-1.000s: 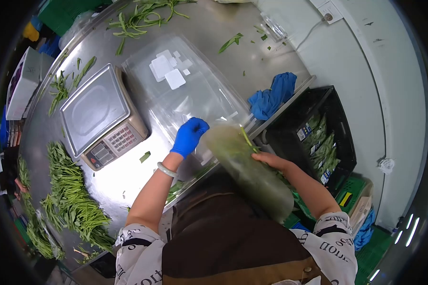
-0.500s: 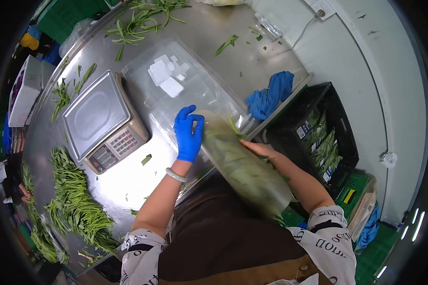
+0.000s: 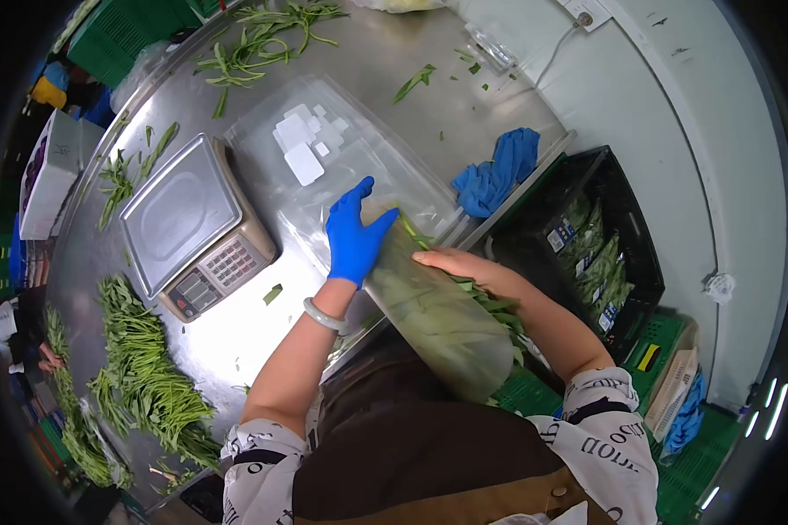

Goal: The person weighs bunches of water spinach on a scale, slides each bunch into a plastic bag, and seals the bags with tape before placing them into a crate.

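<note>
My left hand [image 3: 355, 234], in a blue glove, has its thumb spread from its fingers, beside the upper end of a clear plastic bag of leafy greens [image 3: 438, 319]. My bare right hand [image 3: 460, 263] grips that bag from its right side, thumb near the upper end. The bag slants in front of my apron, with leaves and stems showing through the plastic and a few sticking out on the right. Beyond my left hand lie flat clear bags [image 3: 385, 166] with white labels [image 3: 303, 163] on top.
A scale [image 3: 203, 223] stands left on the metal table [image 3: 394, 52]. A pile of greens [image 3: 149, 367] lies at its front left. A blue cloth [image 3: 499, 175] lies at the right edge, beside a black crate [image 3: 639, 262] of packed greens. Another person's hand [image 3: 51, 357] shows far left.
My left hand's fingers have opened from a curled pinch. The bag has swung slightly left and up, and my right hand has moved a little left with it.
</note>
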Available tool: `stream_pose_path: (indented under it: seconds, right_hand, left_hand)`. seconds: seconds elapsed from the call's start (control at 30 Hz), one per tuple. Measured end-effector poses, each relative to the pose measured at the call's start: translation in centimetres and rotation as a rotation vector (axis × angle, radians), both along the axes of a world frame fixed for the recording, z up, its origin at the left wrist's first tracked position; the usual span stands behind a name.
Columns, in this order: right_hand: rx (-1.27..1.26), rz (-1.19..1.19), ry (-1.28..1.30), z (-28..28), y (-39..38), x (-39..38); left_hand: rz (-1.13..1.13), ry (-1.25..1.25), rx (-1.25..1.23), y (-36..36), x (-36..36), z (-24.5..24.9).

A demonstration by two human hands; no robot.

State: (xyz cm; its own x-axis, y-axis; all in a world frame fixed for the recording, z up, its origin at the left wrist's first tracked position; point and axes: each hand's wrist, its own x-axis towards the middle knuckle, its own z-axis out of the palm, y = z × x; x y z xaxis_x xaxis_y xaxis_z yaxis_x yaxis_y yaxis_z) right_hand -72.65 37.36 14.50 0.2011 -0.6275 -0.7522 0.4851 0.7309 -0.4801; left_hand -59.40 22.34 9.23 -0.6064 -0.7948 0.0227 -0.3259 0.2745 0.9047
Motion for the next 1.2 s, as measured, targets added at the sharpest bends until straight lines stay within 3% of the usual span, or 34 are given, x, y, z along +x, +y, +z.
stream_pose_path:
  seconds: [0.13,0.23,0.43,0.63,0.83,1.0,1.07,1.1,1.2]
  right_hand:
    - [-0.144,0.054,0.189,0.6,-0.3,0.2]
    - [-0.151,0.109,0.267,0.6,-0.4,0.1]
    - [-0.166,0.128,0.245,0.5,-0.3,0.1]
    - [-0.21,0.137,0.269,-0.5,0.0,0.0]
    - [-0.306,0.137,0.282,-1.0,0.0,0.6]
    - [-0.29,0.175,0.236,-3.7,0.6,0.1]
    - [-0.25,0.153,0.181,-3.9,1.4,-0.4]
    - [-0.233,0.142,0.153,-3.8,1.7,-0.7]
    - [-0.033,0.017,0.069,-3.4,2.9,-1.9]
  left_hand:
    - [0.013,-0.127,0.095,-0.8,-0.4,-0.7]
    - [0.052,0.067,0.371,-0.8,-0.2,-1.8]
    - [0.05,-0.036,0.223,0.2,-0.1,-2.7]
    - [0.053,-0.061,0.34,0.3,-0.5,-2.8]
    - [-0.022,-0.285,-0.048,0.4,-1.1,-3.1]
    - [-0.152,-0.151,-0.223,1.9,-0.5,-2.5]
    - [-0.209,-0.1,-0.335,2.4,0.2,-1.7]
    - [-0.259,-0.193,-0.286,2.5,0.8,-1.3]
    - [-0.27,-0.168,-0.547,2.7,2.0,0.1]
